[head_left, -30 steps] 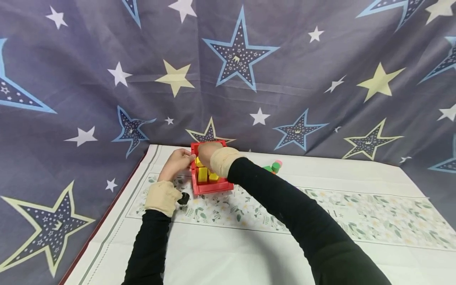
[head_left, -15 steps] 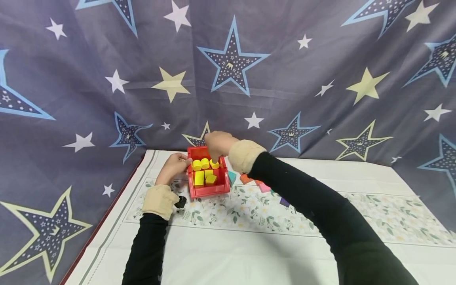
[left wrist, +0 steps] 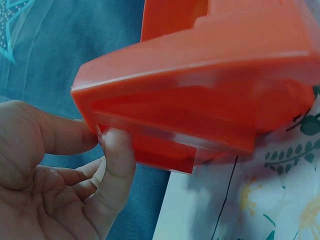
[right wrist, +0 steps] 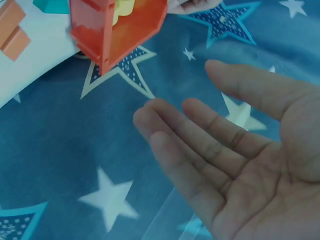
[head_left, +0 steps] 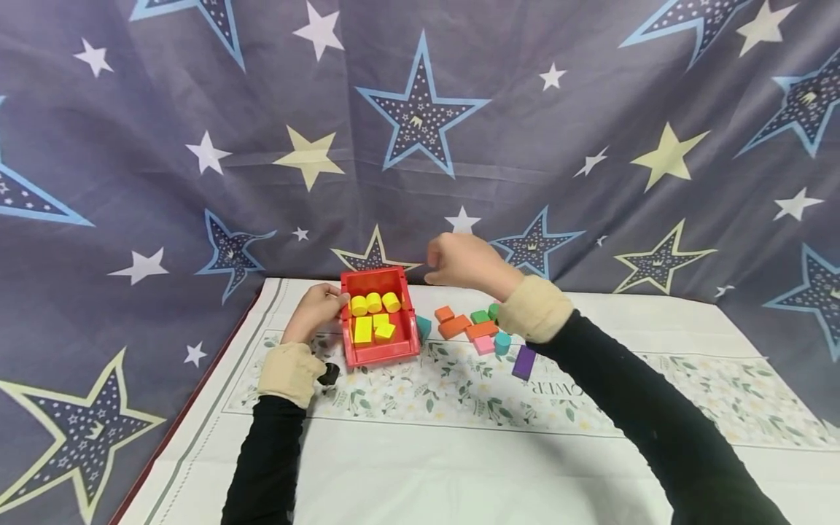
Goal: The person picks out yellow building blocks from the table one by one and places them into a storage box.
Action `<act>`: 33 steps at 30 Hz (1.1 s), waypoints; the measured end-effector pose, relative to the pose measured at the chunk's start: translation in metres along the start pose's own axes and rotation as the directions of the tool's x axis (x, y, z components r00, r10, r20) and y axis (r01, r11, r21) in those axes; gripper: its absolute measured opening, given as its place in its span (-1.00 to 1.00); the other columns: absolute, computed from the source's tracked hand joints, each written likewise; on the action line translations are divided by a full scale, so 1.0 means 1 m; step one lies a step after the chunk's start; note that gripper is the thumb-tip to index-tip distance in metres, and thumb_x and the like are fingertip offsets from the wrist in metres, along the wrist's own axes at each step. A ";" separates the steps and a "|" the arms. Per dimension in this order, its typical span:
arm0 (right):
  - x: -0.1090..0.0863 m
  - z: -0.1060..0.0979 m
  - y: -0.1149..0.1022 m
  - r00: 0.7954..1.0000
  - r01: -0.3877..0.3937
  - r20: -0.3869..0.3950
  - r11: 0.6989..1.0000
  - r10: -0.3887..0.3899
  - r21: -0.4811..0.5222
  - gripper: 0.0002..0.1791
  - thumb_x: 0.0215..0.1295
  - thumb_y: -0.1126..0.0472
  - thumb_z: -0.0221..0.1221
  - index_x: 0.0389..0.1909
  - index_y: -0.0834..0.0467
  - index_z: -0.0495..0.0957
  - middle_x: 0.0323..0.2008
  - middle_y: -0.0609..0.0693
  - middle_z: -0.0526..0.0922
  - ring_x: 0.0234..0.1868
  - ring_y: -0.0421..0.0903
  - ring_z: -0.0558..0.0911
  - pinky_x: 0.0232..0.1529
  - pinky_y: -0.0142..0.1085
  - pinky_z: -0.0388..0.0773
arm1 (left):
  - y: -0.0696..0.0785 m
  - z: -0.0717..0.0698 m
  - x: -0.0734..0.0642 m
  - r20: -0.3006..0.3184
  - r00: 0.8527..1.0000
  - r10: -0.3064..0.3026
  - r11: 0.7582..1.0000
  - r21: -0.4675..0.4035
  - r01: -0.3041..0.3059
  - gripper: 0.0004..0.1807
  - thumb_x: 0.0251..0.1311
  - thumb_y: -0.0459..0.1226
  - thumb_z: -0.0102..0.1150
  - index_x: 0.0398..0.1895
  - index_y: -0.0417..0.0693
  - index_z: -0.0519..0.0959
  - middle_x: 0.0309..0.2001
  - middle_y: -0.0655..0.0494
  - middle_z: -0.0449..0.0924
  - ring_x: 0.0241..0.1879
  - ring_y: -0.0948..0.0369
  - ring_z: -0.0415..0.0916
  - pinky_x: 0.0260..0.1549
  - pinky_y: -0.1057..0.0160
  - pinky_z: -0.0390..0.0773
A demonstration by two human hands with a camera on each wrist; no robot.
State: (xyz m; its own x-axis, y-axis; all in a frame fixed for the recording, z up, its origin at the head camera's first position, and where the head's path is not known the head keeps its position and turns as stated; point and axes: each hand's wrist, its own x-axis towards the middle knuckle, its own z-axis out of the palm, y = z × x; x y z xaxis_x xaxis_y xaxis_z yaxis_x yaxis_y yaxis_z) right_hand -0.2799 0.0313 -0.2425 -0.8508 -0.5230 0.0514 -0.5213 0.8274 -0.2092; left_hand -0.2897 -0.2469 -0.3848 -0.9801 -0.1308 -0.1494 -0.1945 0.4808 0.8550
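Note:
My left hand [head_left: 316, 310] pinches the left rim of a red open-topped plastic bin [head_left: 382, 356]. In the left wrist view, the thumb and a fingertip meet at the lower corner of the bin [left wrist: 170, 105]. Three yellow cylinders [head_left: 374, 302] sit in a row across the bin, toward its back. In front of them lie yellow rectangular blocks [head_left: 362, 331]. My right hand [head_left: 469, 261] is raised to the right of the bin. The right wrist view shows this hand [right wrist: 220, 155] with an empty palm and loosely extended fingers.
Loose blocks lie right of the bin: orange ones [head_left: 453, 327], a pink one [head_left: 484, 345], green ones [head_left: 480, 316], a teal cylinder [head_left: 502, 343] and a purple one [head_left: 524, 362]. A teal block [head_left: 423, 327] sits beside the bin. A star-patterned curtain [head_left: 420, 197] hangs behind the table.
My right hand has come up out of the bin and moved right, uncovering the yellow cylinders and the loose blocks. My left hand still holds the bin's rim.

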 end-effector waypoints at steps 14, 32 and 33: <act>-0.048 0.021 0.052 0.962 0.052 -0.274 0.972 0.013 0.228 -0.74 0.36 0.11 0.32 -0.04 0.18 0.67 -0.13 0.07 0.77 -0.09 0.00 0.75 -0.02 -0.07 0.66 | 0.004 0.000 -0.006 -0.028 1.000 -0.012 0.997 0.070 0.014 -0.58 0.52 -0.12 0.03 0.12 -0.34 0.50 -0.09 -0.15 0.56 -0.28 0.15 0.59 -0.06 0.07 0.65; -0.077 0.032 0.070 0.909 0.110 -0.414 0.928 0.052 0.357 -0.76 0.40 0.18 0.29 0.00 0.17 0.64 -0.10 0.08 0.78 -0.04 0.02 0.75 0.12 -0.02 0.64 | 0.037 -0.004 -0.032 -0.162 0.969 0.187 0.943 0.306 -0.131 -0.33 0.51 0.04 -0.05 0.42 -0.28 0.31 0.11 -0.33 0.55 0.06 -0.17 0.53 0.12 -0.15 0.51; -0.077 0.032 0.071 0.904 0.116 -0.424 0.927 0.050 0.357 -0.76 0.39 0.19 0.29 0.00 0.18 0.64 -0.11 0.08 0.78 -0.04 0.02 0.75 0.12 -0.02 0.64 | 0.040 -0.003 -0.034 -0.166 0.964 0.207 0.940 0.308 -0.149 -0.32 0.52 0.03 -0.04 0.46 -0.28 0.27 0.09 -0.33 0.55 0.05 -0.18 0.53 0.12 -0.16 0.50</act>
State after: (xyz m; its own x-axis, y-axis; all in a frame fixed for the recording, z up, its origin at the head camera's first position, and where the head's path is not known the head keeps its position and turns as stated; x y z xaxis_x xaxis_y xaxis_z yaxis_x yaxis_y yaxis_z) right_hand -0.2491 0.1239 -0.2922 -0.8239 -0.3448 0.4499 -0.5579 0.6331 -0.5366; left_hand -0.2639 -0.2256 -0.3444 -0.9786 -0.1701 0.1155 -0.0489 0.7382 0.6729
